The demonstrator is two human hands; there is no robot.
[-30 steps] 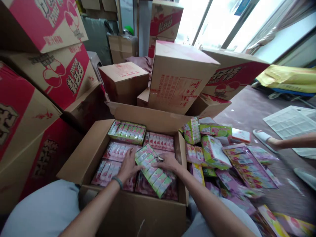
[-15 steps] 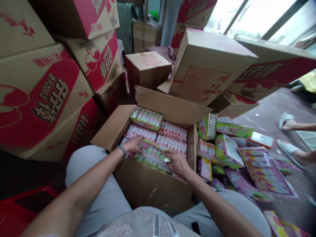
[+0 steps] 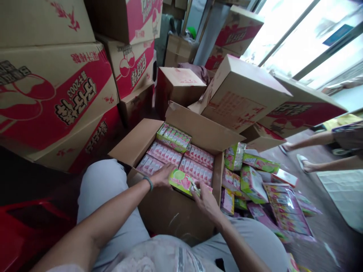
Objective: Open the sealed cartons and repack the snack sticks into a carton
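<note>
An open cardboard carton (image 3: 172, 213) stands between my knees, filled with rows of small pink-and-white packs (image 3: 195, 170). A green candy box (image 3: 180, 180) with a lime and pink fruit print is tilted up at the carton's near side. My left hand (image 3: 163, 176) grips its left end. At its right end my right hand (image 3: 204, 196) is closed on the box, with a small whitish thing by the fingertips that I cannot make out. Another green box of packs (image 3: 173, 136) sits in the carton's far left corner.
Several red-and-tan cartons (image 3: 82, 90) are stacked at the left. A large tilted carton (image 3: 241, 90) leans behind the open one. Loose candy boxes (image 3: 253, 183) pile up on the floor at the right. A person's legs (image 3: 323, 153) show at the far right.
The green box between my hands has tipped up, so its printed side faces me instead of its rows of packs. The view has swung slightly, and the person at the right has shifted.
</note>
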